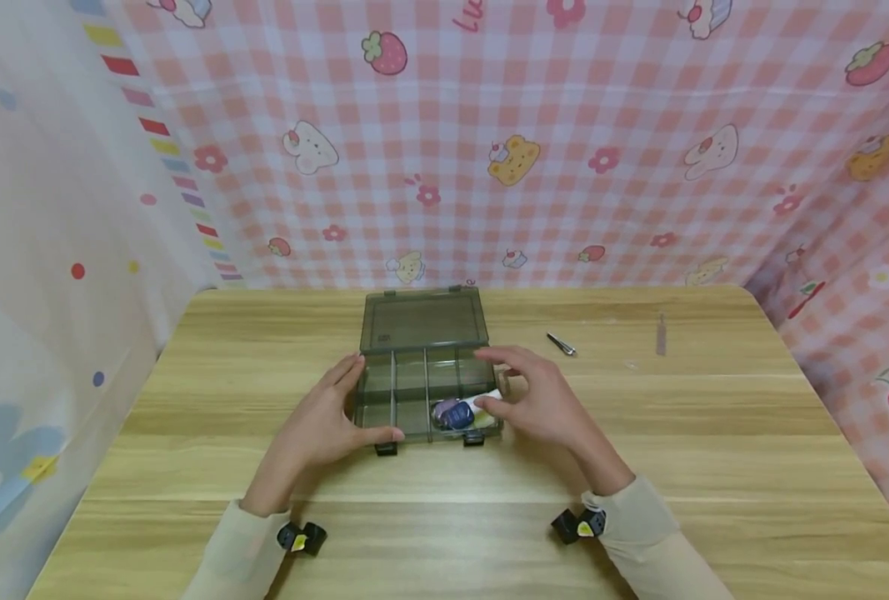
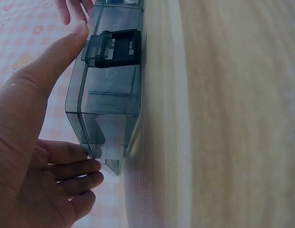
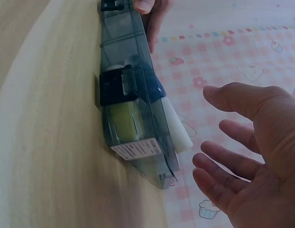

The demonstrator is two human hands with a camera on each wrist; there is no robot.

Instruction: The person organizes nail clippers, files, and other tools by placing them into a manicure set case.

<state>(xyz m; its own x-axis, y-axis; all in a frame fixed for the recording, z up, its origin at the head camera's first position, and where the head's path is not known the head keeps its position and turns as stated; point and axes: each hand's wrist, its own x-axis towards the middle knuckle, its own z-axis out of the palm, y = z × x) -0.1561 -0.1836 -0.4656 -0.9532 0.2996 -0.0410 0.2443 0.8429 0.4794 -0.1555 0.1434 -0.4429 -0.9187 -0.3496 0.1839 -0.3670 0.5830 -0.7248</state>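
Observation:
A translucent grey compartment box (image 1: 375, 379) rests on the table, its lid (image 1: 425, 321) folded back away from me. My left hand (image 1: 324, 425) grips the left end, thumb on the front rim and fingers at the side wall. The front right compartment contains a navy item (image 1: 457, 415), a purple one (image 1: 444, 407) and a yellow-green one (image 3: 126, 121). A white piece (image 3: 175, 126) leans out over the right rim. Beside that end is my right hand (image 1: 537, 396), fingers loosely bent and apart from the box in the right wrist view, holding nothing.
Right of the box lies a nail clipper (image 1: 561, 343). Farther right is a small flat pinkish strip (image 1: 661, 337). Two black latches (image 1: 387, 449) hang down at the box's front. A checked cloth (image 1: 459, 208) hangs behind the wooden table (image 1: 444, 525).

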